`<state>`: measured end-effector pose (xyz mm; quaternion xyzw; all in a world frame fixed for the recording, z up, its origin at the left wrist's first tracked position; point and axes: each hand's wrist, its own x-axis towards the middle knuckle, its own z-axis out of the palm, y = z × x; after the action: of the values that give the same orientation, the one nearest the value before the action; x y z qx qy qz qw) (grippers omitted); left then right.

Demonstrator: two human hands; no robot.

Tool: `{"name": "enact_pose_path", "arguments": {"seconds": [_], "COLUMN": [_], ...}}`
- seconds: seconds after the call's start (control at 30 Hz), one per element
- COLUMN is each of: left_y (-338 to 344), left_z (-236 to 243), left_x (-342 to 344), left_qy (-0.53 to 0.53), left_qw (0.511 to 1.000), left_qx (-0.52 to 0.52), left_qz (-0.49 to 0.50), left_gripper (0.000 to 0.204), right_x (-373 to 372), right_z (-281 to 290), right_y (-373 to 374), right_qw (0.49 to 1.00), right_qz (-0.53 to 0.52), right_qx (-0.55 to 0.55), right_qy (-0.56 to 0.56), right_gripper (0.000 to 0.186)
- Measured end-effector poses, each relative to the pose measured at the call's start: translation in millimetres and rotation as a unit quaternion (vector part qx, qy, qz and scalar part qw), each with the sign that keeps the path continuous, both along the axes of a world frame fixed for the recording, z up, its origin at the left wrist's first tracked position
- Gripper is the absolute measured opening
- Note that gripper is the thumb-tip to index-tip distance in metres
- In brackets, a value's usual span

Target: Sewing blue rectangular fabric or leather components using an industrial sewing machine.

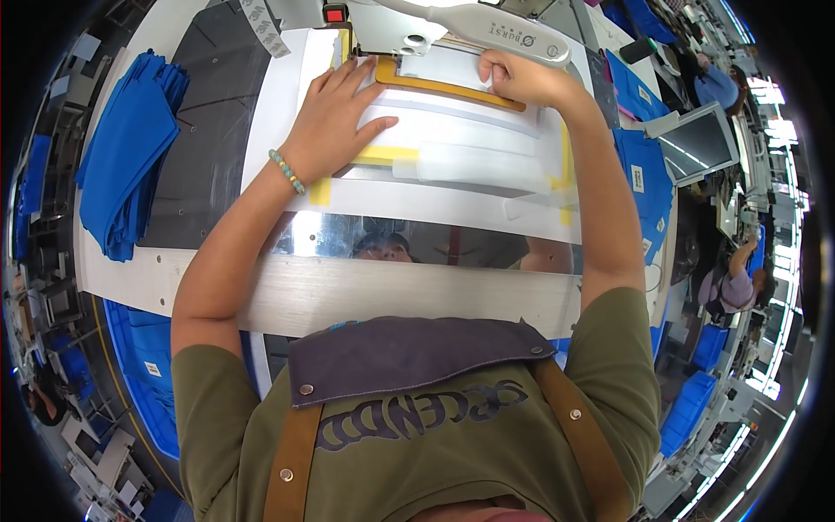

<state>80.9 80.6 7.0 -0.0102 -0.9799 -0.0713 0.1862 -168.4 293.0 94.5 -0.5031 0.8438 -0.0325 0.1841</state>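
My left hand (337, 115) lies flat with fingers spread on a white sheet (287, 113), its fingertips at the left end of a yellow-orange frame (448, 88). Near the frame's right end is my right hand (524, 80), its fingers curled in. Whatever those fingers hold, if anything, is too small to make out. White material shows inside the frame, below the white machine head (391, 33). Nearer me, a clear plastic strip (478, 165) and yellow tape (320, 191) lie over the white sheet.
A stack of blue fabric pieces (130, 157) sits at the left; more blue fabric (639, 174) lies at the right beside a screen (698, 142). A white lamp-like wand (500, 33) hangs over my right hand. Other people sit at the far right.
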Motion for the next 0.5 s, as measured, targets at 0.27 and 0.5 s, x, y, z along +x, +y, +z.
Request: {"name": "enact_pose_path", "arguments": {"seconds": [0.27,0.5], "left_y": [1,1], "left_z": [3,1], "left_x": [1,0], "left_qy": [-0.011,0.021], "left_qw": [1.0,1.0], "left_qx": [0.002,-0.01], "left_qz": [-0.005,-0.002], "left_gripper": [0.056,0.056], "right_x": [-17,-28], "right_z": [-18,-9], "right_y": [9,17], "right_qw": [0.984,0.958], "right_qz": [-0.001,-0.034], "right_qx": [-0.107,-0.161], "right_qy": [-0.142,-0.233], "right_gripper": [0.008,0.008]}}
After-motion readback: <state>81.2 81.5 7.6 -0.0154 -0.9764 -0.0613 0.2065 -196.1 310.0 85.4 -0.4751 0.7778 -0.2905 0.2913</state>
